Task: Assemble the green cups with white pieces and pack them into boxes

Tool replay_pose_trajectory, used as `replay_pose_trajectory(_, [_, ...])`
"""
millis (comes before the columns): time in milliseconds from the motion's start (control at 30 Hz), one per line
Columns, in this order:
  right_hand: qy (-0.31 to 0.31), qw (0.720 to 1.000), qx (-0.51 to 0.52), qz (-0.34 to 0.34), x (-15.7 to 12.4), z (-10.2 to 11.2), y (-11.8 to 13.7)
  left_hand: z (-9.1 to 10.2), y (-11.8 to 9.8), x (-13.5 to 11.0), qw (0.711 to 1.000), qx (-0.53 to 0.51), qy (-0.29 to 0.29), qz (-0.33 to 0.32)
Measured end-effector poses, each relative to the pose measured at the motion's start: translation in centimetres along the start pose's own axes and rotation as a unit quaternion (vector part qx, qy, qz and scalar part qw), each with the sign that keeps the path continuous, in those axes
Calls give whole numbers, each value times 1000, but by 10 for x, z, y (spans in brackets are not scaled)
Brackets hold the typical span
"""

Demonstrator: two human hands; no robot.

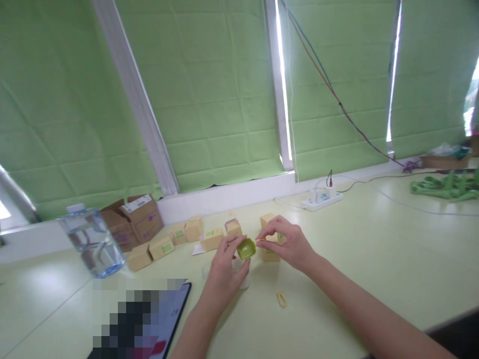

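My left hand (226, 267) is closed around a small green cup-like piece (246, 249), its hollow side facing me. Thumb and forefinger of my right hand (286, 242) pinch together at the right rim of that piece. A thin yellowish bit (259, 241) shows at those fingertips, too small to name. On the table below lies a small yellow loop-shaped piece (282, 299). Behind my right hand stand small tan boxes (270, 255), partly covered by it. Partly hidden behind my left hand is a clear round container (206, 270).
Several small tan boxes (161, 248) line the back left, before an open cardboard box (144, 219). A large water bottle (93, 242) stands left. A tablet (175, 319) lies in front. A power strip (322, 201) and green parts (445, 185) sit toward the back right.
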State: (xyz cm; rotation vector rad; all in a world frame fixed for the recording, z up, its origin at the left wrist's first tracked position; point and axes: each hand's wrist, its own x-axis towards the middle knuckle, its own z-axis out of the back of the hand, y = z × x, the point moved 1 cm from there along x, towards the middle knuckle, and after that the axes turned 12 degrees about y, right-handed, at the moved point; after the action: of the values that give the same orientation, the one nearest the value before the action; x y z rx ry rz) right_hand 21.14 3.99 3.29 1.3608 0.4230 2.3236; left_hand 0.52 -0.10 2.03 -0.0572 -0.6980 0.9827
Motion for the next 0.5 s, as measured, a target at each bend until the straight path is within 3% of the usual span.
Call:
replay_pose_trajectory(300, [103,994,-45,2,1,-13,-1,-2,-17,-2,997,-68,31,-1])
replay_pose_trajectory(500, [138,989,-38,-29,1,-16,-3,-3,-14,-1,988,-153,16,29])
